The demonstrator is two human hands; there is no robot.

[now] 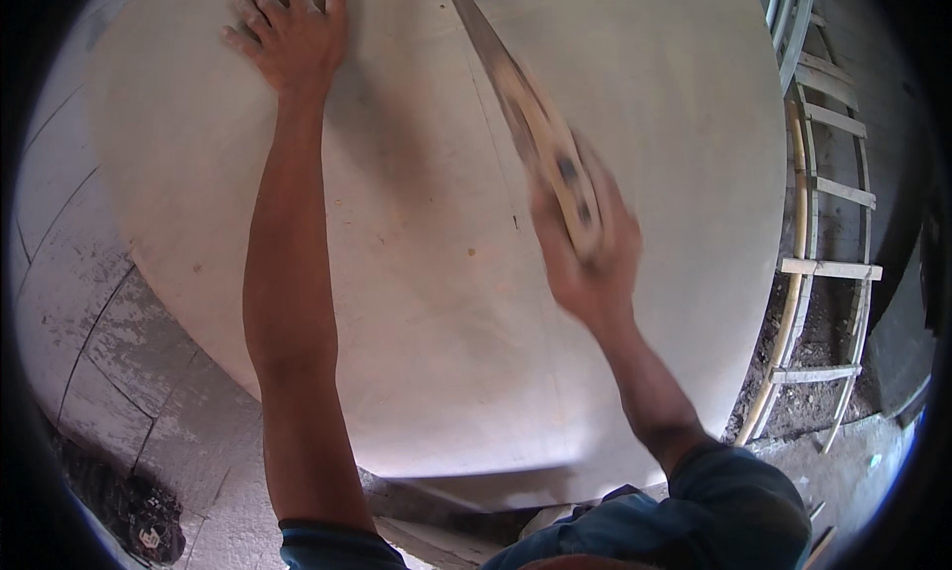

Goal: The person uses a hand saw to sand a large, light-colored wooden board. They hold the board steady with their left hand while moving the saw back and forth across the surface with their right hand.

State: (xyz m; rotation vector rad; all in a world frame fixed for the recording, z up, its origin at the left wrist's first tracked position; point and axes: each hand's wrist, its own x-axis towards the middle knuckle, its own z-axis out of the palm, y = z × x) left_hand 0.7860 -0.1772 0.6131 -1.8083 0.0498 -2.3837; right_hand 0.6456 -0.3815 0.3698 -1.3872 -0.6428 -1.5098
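A large pale sheet, which looks like plywood, (pixel 446 332) fills the middle of the view. Flat on its upper left part rests my left hand (pixel 297 34), fingers spread and dusty, holding nothing. My right hand (pixel 587 235) grips the wooden handle of a handsaw (pixel 547 123), whose blade points up and to the left over the sheet. Motion blurs the saw and the hand. A thin straight line runs along the sheet left of the saw. Whether the blade touches the sheet cannot be told, and its far end is cut off by the frame.
A wooden ladder (pixel 831 270) lies or leans at the right, beyond the sheet's edge, with a pole alongside. Above it are curved-looking pale bars (pixel 794 34). Cracked, blotchy grey paving or wall (pixel 111 347) shows at the left, with a dark object (pixel 152 522) below.
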